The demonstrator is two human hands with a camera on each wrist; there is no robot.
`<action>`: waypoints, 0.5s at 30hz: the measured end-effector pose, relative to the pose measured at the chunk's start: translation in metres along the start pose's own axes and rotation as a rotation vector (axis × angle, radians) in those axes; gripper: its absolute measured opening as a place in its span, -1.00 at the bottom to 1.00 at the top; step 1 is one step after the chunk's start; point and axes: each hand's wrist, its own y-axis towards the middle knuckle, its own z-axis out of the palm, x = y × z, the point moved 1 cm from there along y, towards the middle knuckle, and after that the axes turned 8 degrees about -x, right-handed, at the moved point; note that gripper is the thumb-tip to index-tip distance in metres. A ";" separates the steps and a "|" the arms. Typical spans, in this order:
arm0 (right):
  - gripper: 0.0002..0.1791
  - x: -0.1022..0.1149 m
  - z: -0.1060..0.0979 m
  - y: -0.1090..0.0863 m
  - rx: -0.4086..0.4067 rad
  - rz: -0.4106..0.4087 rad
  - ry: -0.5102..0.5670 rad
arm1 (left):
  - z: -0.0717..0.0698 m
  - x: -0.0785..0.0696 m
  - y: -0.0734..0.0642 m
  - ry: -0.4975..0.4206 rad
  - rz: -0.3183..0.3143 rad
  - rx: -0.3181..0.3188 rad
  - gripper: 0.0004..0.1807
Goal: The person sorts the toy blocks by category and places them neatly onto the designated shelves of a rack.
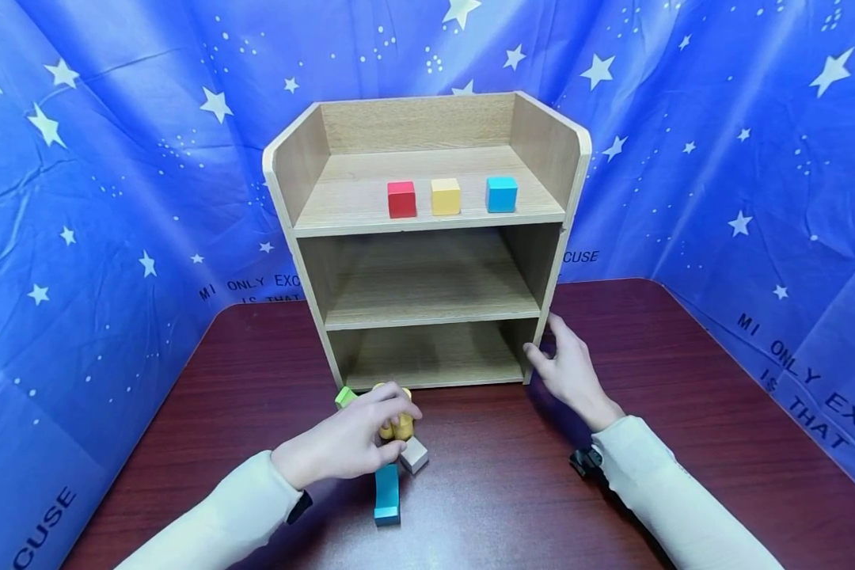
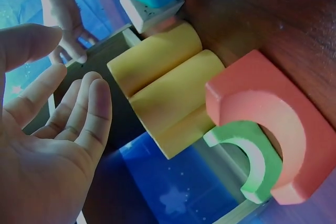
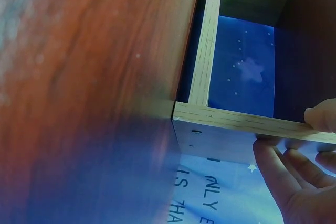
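My left hand is over a small group of toy blocks on the table, its fingers loosely bent. In the left wrist view that palm and its fingers show nothing held, with yellow cylinder blocks just beyond the fingertips. Beside the cylinders are a red arch block and a smaller green arch block; the head view hides the red one behind the hand. A whitish block and a blue block lie nearer me. My right hand grips the wooden shelf's right side panel, thumb inside, fingers outside.
The three-level wooden shelf stands at the back of the dark red table. On its top level sit a red cube, a yellow cube and a blue cube. Blue star-patterned curtains surround the table.
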 end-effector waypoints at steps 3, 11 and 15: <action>-0.44 0.000 0.000 0.000 0.002 0.000 0.003 | 0.003 0.000 -0.001 0.018 0.010 0.007 -0.61; -0.44 0.002 -0.001 0.000 0.003 0.003 0.006 | 0.008 -0.002 -0.003 0.093 0.024 0.040 -0.61; -0.45 0.002 0.000 0.000 0.003 0.004 0.010 | 0.010 -0.004 -0.004 0.130 0.047 0.024 -0.65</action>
